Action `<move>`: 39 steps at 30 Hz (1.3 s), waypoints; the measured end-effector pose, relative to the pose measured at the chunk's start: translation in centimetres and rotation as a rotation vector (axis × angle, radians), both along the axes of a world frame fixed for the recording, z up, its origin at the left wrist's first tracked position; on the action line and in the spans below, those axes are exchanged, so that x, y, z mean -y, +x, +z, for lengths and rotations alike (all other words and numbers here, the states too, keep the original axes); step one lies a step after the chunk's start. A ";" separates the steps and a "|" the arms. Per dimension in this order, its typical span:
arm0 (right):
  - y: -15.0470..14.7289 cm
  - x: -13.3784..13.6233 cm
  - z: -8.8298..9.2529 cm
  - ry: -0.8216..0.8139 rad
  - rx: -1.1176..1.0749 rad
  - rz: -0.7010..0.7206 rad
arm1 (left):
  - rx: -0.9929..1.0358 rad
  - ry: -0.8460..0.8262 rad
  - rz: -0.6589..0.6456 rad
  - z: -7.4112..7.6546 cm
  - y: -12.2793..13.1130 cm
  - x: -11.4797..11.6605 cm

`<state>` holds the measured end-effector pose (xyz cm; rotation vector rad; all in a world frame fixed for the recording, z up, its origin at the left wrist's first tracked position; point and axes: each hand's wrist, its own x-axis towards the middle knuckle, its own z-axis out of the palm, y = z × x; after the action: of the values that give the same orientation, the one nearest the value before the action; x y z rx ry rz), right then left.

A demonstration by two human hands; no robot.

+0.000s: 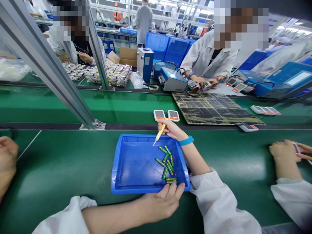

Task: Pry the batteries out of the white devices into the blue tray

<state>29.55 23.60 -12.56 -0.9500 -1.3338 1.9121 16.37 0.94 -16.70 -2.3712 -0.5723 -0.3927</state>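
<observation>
Head view, only one; clock centred on the tray, 12 facing away from the worker. Shallow blue plastic tray [136, 164] sits on the green bench [73, 175], dead centre. Small green cylindrical batteries [164, 173] lie loose inside, bunched from 2 to 5 o'clock.

Right hand [172, 129] at 1 o'clock over the far rim, fingers clenched on a slim yellow-handled tool [160, 134], thin metal tip down over the tray. Blue wristband [186, 140] on that wrist. Left hand [162, 204] at 5, fingers bent over the near rim, tips at the nearest batteries; can't tell from here if they grasp rim or battery.

In the way: slanted aluminium post [70, 94] at 10, footed at the bench's far edge, cutting across the back line. Right hand overlaps the lower edge of one white-and-orange square device [159, 115] at 12. Dark mottled flat board [214, 109] at 1 to 2. Co-worker's hand [7, 159] at 9, another's hands [285, 151] at 3.

Counts: 1 tray, 1 tool, about 10 batteries, partly covered. Devices on the belt: 2 at 12 to 1, 1 by the board's near edge, seemingly 3 overlapping at 2.
</observation>
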 end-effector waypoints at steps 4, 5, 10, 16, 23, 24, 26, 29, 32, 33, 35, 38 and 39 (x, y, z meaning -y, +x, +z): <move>0.0 0.0 0.0 0.008 0.012 0.004 | 0.018 -0.007 0.004 -0.4 0.1 0.1; 0.0 0.0 0.0 0.008 0.013 0.006 | 0.025 -0.011 0.009 -0.5 0.2 0.2; -0.1 0.0 0.1 0.004 0.009 -0.002 | 0.033 -0.011 0.011 -0.4 0.1 0.2; -0.1 0.1 0.1 -0.002 0.022 -0.006 | 0.009 0.000 0.012 0.2 0.0 0.0; 0.0 0.0 0.0 -0.022 0.016 -0.020 | 0.032 -0.010 0.013 -0.3 0.1 0.2; 0.0 0.0 0.0 -0.022 0.015 -0.021 | 0.028 -0.011 0.014 -0.3 0.1 0.2; 0.0 0.0 0.0 -0.019 0.011 -0.018 | 0.020 -0.006 0.010 -0.3 0.0 0.1; 0.0 0.0 -0.1 -0.005 0.005 -0.015 | 0.015 0.000 0.005 -0.1 0.0 0.1; -0.1 0.1 0.0 0.014 0.003 -0.018 | 0.011 -0.010 0.007 0.1 0.0 0.1; -0.1 0.1 0.0 0.019 0.002 -0.019 | 0.016 -0.013 0.009 0.1 0.1 0.1; -0.1 0.1 0.0 0.022 0.001 -0.021 | 0.023 -0.015 0.010 0.1 0.1 0.1; -0.1 0.1 0.1 0.024 0.010 -0.022 | 0.029 -0.012 0.006 -0.1 0.1 0.1; -0.1 0.1 0.2 0.025 0.014 -0.020 | 0.036 -0.012 0.004 -0.1 0.1 0.0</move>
<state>29.45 23.48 -12.40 -0.9621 -1.3480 1.8731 16.51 0.89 -16.80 -2.3782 -0.5970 -0.4329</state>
